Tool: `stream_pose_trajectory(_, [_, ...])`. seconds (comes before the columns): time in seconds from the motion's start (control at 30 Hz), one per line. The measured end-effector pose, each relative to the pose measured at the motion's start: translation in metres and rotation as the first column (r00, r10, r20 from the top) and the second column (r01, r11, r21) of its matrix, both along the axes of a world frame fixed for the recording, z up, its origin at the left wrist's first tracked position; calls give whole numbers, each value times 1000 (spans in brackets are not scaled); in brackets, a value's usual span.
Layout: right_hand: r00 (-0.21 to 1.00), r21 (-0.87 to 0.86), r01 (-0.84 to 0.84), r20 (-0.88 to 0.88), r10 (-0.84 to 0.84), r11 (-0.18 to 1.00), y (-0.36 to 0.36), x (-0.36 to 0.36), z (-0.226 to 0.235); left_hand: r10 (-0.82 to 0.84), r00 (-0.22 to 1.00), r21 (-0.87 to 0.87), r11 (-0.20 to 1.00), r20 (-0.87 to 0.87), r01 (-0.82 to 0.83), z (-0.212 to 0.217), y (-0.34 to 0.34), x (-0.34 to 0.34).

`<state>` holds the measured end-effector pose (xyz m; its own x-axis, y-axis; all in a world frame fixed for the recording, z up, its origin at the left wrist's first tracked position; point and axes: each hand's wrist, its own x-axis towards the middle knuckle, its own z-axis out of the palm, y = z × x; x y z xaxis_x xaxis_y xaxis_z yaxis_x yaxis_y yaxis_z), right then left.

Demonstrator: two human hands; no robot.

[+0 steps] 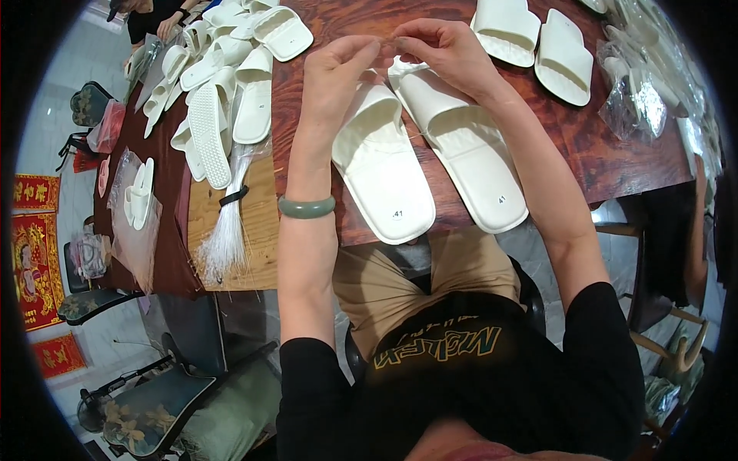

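Dark red-brown wooden table (615, 154) across top, grain showing. Lighter plywood board (254, 223) set at its near-left edge. Pale grey tiled floor (46, 138) at left, evenly lit. Red and gold hangings (34, 253) lying along far left. Dark chairs with floral cushions: one lower left (146, 403), one mid left (84, 303), one upper left (91, 101). Wooden chair (676, 346) at right, partly hidden. Green sack (231, 419) on floor beside lower-left chair.

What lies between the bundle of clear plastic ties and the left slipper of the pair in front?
In the head view, the left forearm with its green bangle lies there.
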<state>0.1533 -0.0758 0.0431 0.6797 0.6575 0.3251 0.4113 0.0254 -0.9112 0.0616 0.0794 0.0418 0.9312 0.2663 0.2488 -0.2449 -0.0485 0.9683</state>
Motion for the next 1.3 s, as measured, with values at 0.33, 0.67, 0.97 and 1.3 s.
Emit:
stream_pose_trajectory(0.33, [998, -10, 40, 58, -40, 999, -1, 2, -1, 84, 996, 99, 992, 7, -84, 5, -3, -3])
stream_pose_trajectory(0.67, [997, 8, 21, 70, -22, 1000, 1, 1, -1, 101, 990, 284, 951, 100, -125, -7, 4, 5])
stream_pose_trajectory(0.97, [990, 26, 21, 141, -24, 999, 1, 0, -4, 41, 999, 326, 944, 22, -46, -7, -1, 4])
stream_pose_trajectory(1.3, [984, -31, 9, 178, -4, 999, 4, -2, 6, -15, 997, 388, 921, -71, 41, -11, 17, 7])
